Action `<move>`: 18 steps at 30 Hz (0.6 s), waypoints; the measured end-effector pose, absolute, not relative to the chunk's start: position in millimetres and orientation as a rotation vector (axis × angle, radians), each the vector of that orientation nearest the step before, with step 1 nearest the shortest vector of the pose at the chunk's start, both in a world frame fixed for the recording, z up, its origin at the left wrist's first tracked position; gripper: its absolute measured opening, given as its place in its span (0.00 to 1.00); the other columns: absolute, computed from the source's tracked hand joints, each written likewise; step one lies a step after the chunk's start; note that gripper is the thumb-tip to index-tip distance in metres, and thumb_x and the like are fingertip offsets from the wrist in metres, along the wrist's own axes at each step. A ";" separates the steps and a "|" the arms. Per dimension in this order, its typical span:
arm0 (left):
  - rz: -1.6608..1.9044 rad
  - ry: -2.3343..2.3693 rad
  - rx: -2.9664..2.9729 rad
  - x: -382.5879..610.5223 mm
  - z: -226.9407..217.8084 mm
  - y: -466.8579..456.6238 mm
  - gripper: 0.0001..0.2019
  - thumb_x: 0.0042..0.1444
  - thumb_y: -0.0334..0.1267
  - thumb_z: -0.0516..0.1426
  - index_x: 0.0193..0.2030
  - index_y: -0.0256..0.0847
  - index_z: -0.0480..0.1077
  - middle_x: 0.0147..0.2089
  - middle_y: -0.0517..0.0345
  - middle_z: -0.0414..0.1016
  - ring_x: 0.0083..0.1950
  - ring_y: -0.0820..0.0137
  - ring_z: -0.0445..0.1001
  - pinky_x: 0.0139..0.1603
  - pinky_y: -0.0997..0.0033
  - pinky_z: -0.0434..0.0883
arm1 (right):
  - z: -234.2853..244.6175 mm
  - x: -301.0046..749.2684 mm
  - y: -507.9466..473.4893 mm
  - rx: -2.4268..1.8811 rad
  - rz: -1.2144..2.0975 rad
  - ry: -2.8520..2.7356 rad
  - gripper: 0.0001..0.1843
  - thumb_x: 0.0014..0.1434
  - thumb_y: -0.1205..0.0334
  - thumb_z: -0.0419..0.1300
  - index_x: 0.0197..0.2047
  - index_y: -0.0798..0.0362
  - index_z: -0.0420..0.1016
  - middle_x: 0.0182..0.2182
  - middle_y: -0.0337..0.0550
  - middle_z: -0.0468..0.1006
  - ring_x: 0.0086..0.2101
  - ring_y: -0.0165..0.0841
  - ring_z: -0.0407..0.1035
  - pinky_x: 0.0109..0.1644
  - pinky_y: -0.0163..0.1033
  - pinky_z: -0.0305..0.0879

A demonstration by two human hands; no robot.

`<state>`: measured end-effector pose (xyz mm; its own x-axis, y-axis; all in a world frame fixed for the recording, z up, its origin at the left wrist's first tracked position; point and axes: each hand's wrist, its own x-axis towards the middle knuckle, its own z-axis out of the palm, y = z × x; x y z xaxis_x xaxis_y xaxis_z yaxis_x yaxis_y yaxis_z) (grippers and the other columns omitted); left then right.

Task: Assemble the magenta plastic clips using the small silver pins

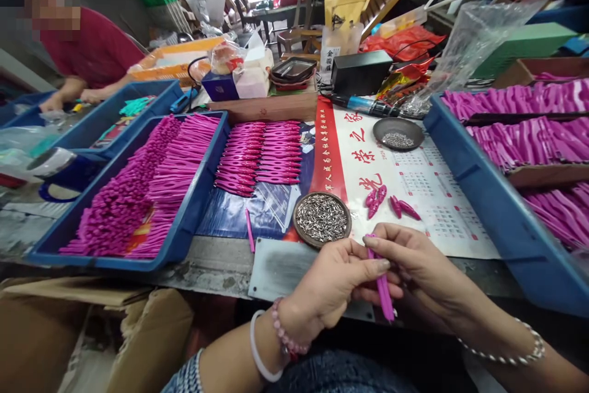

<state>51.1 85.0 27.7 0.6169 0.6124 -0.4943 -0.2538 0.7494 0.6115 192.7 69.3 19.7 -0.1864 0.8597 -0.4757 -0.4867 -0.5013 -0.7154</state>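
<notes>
My left hand (332, 286) and my right hand (416, 264) meet near the table's front edge, both pinched on one slim magenta plastic piece (383, 286) that points down between them. Just beyond my hands a round dish of small silver metal parts (321, 216) sits on the table. A few loose magenta pieces (391, 202) lie on a printed calendar sheet (427, 197). One thin magenta stick (249, 230) lies left of the dish.
A blue tray of magenta pieces (138, 190) stands at left, another blue tray (488, 197) at right. Rows of magenta pieces (260, 157) lie mid-table. A smaller dish (398, 133) sits further back. A person in red (87, 49) works at far left.
</notes>
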 end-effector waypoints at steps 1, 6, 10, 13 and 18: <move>0.526 0.739 0.512 50.8 26.9 84.3 0.15 0.45 0.42 0.68 0.34 0.33 0.71 0.29 0.51 0.78 0.27 0.72 0.77 0.27 0.76 0.75 | 16.6 192.8 69.1 -1.092 1.845 -0.497 0.19 0.50 0.56 0.74 0.25 0.53 0.67 0.12 0.28 0.62 0.11 0.18 0.51 0.13 0.23 0.50; 0.559 0.702 0.449 50.4 22.8 80.9 0.10 0.51 0.38 0.64 0.35 0.32 0.74 0.29 0.51 0.78 0.25 0.74 0.76 0.27 0.78 0.75 | 7.4 193.2 68.6 -1.078 1.890 -0.439 0.20 0.49 0.55 0.75 0.25 0.55 0.69 0.13 0.29 0.63 0.12 0.17 0.50 0.12 0.22 0.52; 0.591 0.685 0.377 52.0 17.9 77.4 0.11 0.60 0.39 0.57 0.38 0.32 0.74 0.29 0.49 0.79 0.25 0.73 0.77 0.26 0.77 0.75 | 6.9 189.7 69.2 -1.043 1.954 -0.366 0.19 0.49 0.54 0.74 0.24 0.55 0.69 0.12 0.27 0.61 0.12 0.18 0.48 0.12 0.23 0.52; 0.608 0.708 0.263 53.7 14.6 74.5 0.15 0.66 0.41 0.51 0.42 0.32 0.74 0.29 0.48 0.80 0.25 0.71 0.78 0.27 0.75 0.76 | 5.9 188.4 68.8 -1.044 1.981 -0.337 0.19 0.50 0.54 0.74 0.25 0.55 0.69 0.11 0.27 0.60 0.12 0.18 0.48 0.12 0.24 0.53; 0.525 0.764 0.067 60.0 13.6 72.3 0.30 0.68 0.48 0.42 0.34 0.23 0.75 0.27 0.43 0.78 0.23 0.70 0.78 0.26 0.75 0.75 | 2.6 186.7 64.7 -1.080 1.974 -0.348 0.20 0.51 0.54 0.73 0.26 0.54 0.67 0.13 0.27 0.62 0.12 0.18 0.48 0.13 0.25 0.54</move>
<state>60.0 72.3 13.6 0.6001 0.4767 -0.6424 -0.4290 0.8696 0.2446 186.7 64.7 2.6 -0.2775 0.7794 -0.5617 -0.5401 -0.6101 -0.5797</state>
